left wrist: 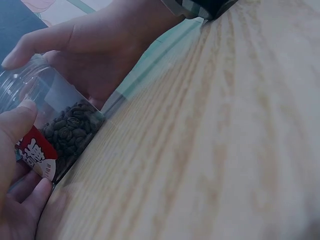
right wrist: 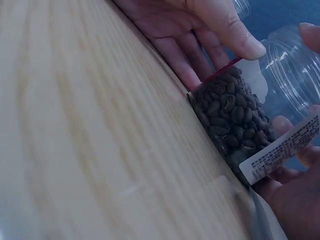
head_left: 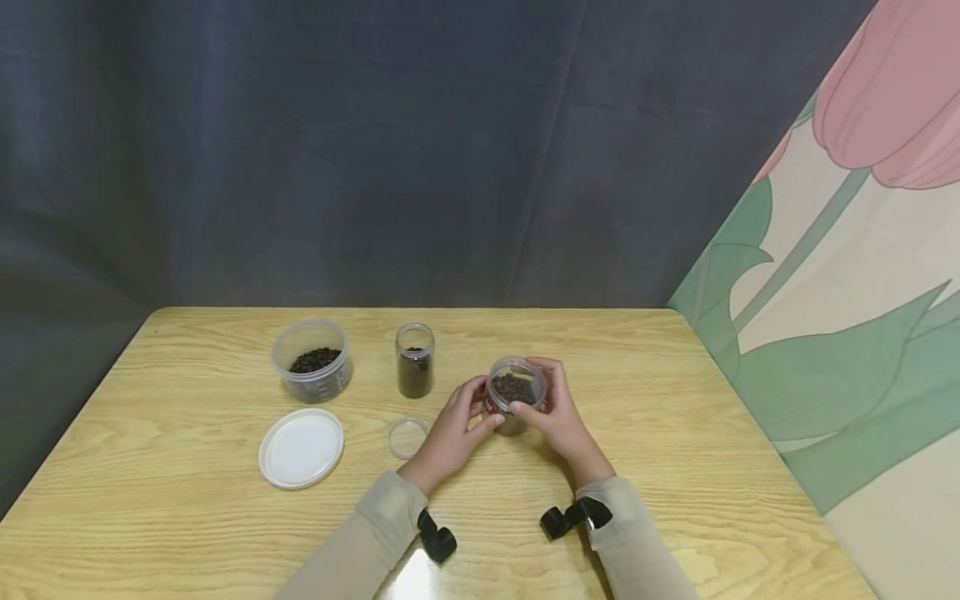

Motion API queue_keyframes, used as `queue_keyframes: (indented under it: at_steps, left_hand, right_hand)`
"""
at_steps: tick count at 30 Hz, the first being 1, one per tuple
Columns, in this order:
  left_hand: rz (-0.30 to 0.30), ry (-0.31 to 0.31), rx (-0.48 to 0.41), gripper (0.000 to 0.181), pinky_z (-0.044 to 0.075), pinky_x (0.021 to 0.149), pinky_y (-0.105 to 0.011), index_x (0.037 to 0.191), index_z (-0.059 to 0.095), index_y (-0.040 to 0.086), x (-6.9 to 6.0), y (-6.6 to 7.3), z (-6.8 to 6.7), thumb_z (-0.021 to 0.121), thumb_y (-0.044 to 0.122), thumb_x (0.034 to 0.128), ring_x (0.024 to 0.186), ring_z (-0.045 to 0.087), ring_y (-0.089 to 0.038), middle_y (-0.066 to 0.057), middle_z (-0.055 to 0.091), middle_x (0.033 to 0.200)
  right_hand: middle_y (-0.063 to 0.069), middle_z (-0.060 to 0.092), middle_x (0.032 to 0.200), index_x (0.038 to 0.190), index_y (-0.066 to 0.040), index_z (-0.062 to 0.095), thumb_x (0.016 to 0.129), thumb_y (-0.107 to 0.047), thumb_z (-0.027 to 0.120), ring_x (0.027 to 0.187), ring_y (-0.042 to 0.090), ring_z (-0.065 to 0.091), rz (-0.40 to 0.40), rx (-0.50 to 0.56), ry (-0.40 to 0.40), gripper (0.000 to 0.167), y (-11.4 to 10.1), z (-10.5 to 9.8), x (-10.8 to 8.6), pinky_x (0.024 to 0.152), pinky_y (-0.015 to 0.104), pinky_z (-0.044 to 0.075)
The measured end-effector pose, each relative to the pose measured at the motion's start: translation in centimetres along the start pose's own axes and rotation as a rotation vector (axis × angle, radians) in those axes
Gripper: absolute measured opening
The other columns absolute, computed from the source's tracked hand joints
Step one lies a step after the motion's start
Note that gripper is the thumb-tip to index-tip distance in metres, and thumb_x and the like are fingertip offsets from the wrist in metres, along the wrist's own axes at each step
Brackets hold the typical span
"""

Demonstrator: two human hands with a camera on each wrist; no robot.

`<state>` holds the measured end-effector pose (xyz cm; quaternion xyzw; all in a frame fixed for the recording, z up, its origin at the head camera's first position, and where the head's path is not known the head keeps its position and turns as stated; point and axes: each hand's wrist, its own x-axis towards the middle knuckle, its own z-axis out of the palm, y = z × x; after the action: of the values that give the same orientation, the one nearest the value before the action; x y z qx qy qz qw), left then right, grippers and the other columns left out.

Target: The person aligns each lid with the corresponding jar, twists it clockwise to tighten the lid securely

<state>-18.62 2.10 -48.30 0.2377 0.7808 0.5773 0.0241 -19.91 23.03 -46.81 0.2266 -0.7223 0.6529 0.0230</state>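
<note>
Both hands are around a clear jar (head_left: 513, 388) of dark beans that stands on the table, its mouth uncovered. My left hand (head_left: 452, 429) grips its left side, and my right hand (head_left: 558, 417) holds the right side with the thumb near the rim. In the left wrist view, the jar's beans (left wrist: 72, 131) fill its lower part, beside a red label (left wrist: 37, 152). The right wrist view shows the beans (right wrist: 232, 110) and a white printed label (right wrist: 282, 150), with fingers of both hands about the jar.
Left of the hands stand a narrow glass jar (head_left: 416, 375) of dark contents and a round plastic tub (head_left: 322, 385) with dark beans. A white lid (head_left: 302, 448) lies before the tub, and a small clear lid (head_left: 407, 437) lies beside my left wrist.
</note>
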Motion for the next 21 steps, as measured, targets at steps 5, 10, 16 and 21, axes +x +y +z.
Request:
queue_keyframes:
  at_steps: [5,10,16,21]
  left_hand:
    - [-0.008,0.005,-0.001,0.067,0.043,0.115,-0.035,0.156,0.029,0.007,-0.09,0.09,0.02,0.062,0.03,0.1027,0.137,0.046,-0.03,-0.018,0.039,0.153]
    - [-0.004,0.013,-0.002,0.067,0.044,0.115,-0.035,0.156,0.029,0.004,-0.08,0.2,0.04,0.063,0.027,0.1025,0.136,0.048,-0.032,-0.02,0.038,0.152]
    - [0.0,0.016,-0.01,0.066,0.044,0.115,-0.036,0.155,0.031,0.005,0.05,0.18,0.06,0.063,0.027,0.1028,0.136,0.048,-0.032,-0.02,0.039,0.152]
    - [-0.005,0.01,-0.004,0.067,0.044,0.115,-0.035,0.156,0.03,0.005,-0.02,0.19,0.01,0.063,0.028,0.1025,0.137,0.047,-0.032,-0.02,0.038,0.152]
  right_hand:
    - [0.031,0.04,0.148,0.156,-0.006,0.018,0.098,-0.009,0.065,0.131,0.046,0.045,-0.019,0.003,-0.049,0.074,0.27,-0.3,-0.09,0.105,0.024,0.048]
    - [0.031,0.04,0.147,0.157,-0.005,0.021,0.099,-0.001,0.052,0.136,0.049,0.039,-0.083,-0.052,-0.086,0.066,0.24,-0.63,0.2,0.116,0.046,0.038]
    - [0.027,0.042,0.15,0.154,-0.004,0.031,0.096,0.007,0.054,0.138,0.047,0.038,-0.058,-0.083,-0.07,0.063,-0.13,-0.7,0.26,0.111,0.068,0.034]
    - [0.027,0.044,0.149,0.153,-0.003,0.035,0.095,0.004,0.063,0.133,0.047,0.045,-0.007,-0.069,-0.063,0.065,-0.66,-0.88,0.31,0.108,0.053,0.045]
